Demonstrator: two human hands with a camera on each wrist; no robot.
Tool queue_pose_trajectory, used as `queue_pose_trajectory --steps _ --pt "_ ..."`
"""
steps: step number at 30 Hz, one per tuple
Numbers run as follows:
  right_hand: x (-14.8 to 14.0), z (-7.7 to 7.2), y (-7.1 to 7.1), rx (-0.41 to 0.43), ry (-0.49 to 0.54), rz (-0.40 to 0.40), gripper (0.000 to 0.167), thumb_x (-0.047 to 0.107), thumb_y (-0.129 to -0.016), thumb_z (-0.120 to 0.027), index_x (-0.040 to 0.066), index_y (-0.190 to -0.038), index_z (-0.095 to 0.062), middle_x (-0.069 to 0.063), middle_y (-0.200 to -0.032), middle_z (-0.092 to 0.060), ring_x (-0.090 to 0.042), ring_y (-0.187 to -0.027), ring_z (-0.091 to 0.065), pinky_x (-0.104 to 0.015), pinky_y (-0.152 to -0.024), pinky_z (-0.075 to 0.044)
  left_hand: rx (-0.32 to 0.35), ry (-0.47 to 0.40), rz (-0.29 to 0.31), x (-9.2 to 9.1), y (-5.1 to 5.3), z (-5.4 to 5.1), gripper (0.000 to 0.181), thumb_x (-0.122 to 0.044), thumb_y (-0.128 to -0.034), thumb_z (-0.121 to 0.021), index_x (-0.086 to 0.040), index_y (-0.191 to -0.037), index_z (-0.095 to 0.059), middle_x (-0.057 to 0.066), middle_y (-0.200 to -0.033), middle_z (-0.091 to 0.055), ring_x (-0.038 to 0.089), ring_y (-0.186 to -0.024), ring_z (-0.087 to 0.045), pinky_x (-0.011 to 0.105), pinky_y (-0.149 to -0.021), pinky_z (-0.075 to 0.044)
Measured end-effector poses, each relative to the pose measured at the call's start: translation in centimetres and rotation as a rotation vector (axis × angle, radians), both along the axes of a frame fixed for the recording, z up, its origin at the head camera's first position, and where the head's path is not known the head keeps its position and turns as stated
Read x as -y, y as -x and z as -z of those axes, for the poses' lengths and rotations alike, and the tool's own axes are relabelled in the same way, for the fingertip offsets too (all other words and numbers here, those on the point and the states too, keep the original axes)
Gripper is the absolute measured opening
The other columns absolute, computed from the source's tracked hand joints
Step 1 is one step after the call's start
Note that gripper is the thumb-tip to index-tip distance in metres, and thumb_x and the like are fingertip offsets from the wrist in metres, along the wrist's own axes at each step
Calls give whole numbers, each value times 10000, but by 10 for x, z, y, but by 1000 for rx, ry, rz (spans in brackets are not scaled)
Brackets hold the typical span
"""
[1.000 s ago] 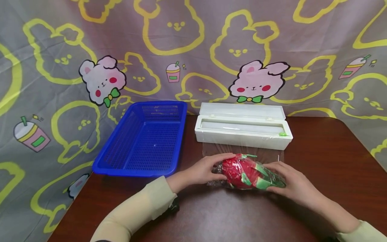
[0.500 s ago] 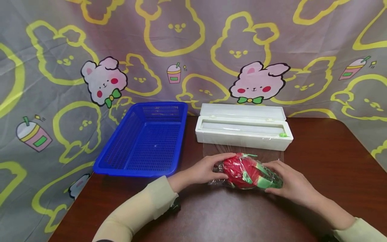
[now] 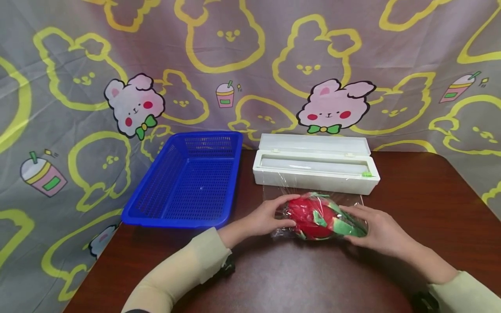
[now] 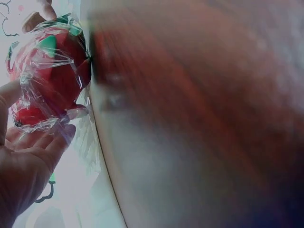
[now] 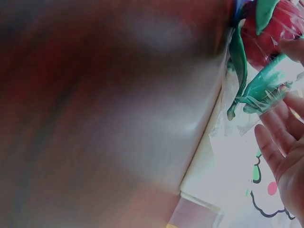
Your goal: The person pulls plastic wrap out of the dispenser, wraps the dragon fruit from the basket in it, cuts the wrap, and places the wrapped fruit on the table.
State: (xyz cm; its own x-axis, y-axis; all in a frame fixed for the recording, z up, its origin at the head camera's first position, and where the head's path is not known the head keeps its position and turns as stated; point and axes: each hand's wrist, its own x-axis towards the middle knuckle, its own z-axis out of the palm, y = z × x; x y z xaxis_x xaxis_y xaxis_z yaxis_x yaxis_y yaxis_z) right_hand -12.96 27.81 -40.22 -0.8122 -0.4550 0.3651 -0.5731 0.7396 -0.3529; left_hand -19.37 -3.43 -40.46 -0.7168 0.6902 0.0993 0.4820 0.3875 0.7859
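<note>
In the head view a red dragon-fruit-like item (image 3: 311, 217) with green leaf tips lies wrapped in clear film on the table. My left hand (image 3: 264, 217) grips its rounded red end, thumb at the near side and fingers at the far side. My right hand (image 3: 385, 230) holds the green tapered end the same way. The left wrist view shows crinkled film over the red item (image 4: 52, 71) beside my left hand (image 4: 28, 166). Green leaf tips (image 5: 263, 88) under film touch the fingers of my right hand (image 5: 287, 152) in the right wrist view.
Behind the item stands a white film dispenser (image 3: 317, 180) with its lid raised; a sheet of clear film (image 3: 270, 191) stretches from it toward the item. A blue perforated basket (image 3: 180, 221) sits to the left. A patterned cloth (image 3: 250, 78) hangs behind the brown table (image 3: 422, 191).
The wrapped item has turned a little between my hands and shifted slightly away from me, its green leaves lying differently. Both hands keep their hold.
</note>
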Motion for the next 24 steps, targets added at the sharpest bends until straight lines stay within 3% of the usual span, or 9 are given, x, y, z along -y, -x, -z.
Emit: queue_pose_trajectory --steps 4,10,14,17,20,22,24 --pt "-3 -2 6 13 5 -28 707 196 -597 -931 41 -1228 -652 -131 -1098 -681 -319 -960 -656 -473 -720 -558 2 -10 -9 -1 2 -1 681 -205 -863 -754 -198 -1457 -422 92 -1311 -595 137 -1205 -538 261 -964 -437" --pt "-7 -1 15 94 50 -43 658 194 -656 -906 26 -1237 -645 -46 -1047 -689 -98 -767 -548 -275 -621 -511 9 14 -41 -5 6 0 674 -247 -896 -721 -194 -1482 -392 100 -1310 -591 158 -1140 -581 275 -940 -456" --pt "-8 0 19 143 66 -37 648 202 -682 -893 29 -1252 -637 -22 -1039 -682 -90 -759 -525 -261 -612 -495 -23 31 -88 -6 7 0 670 -270 -903 -711 -179 -1486 -392 101 -1346 -564 184 -1182 -554 310 -976 -438" --pt "-7 -1 20 171 60 -25 643 202 -693 -883 23 -1257 -632 -22 -1042 -682 -107 -769 -531 -271 -615 -494 -129 39 -130 -4 4 -3 640 -296 -915 -692 -152 -1471 -409 71 -1411 -506 190 -1279 -473 357 -1042 -385" --pt "-7 -2 21 194 57 -14 640 197 -699 -877 14 -1259 -628 -33 -1044 -682 -125 -771 -534 -272 -606 -485 -295 23 -145 -2 0 -9 589 -312 -923 -678 -129 -1434 -450 49 -1462 -442 189 -1346 -393 405 -1061 -364" --pt "-7 -3 21 201 58 -10 641 194 -699 -875 8 -1259 -626 -47 -1053 -683 -132 -778 -536 -272 -604 -489 -425 11 -100 -2 -2 -13 567 -299 -912 -693 -125 -1408 -482 45 -1470 -428 175 -1353 -380 397 -1054 -375" --pt "-8 -3 21 200 58 -7 639 189 -699 -875 4 -1258 -625 -58 -1062 -683 -137 -789 -541 -279 -613 -499 -572 23 -6 -1 -4 -17 572 -295 -884 -727 -122 -1385 -511 56 -1472 -423 170 -1356 -372 378 -1064 -363"
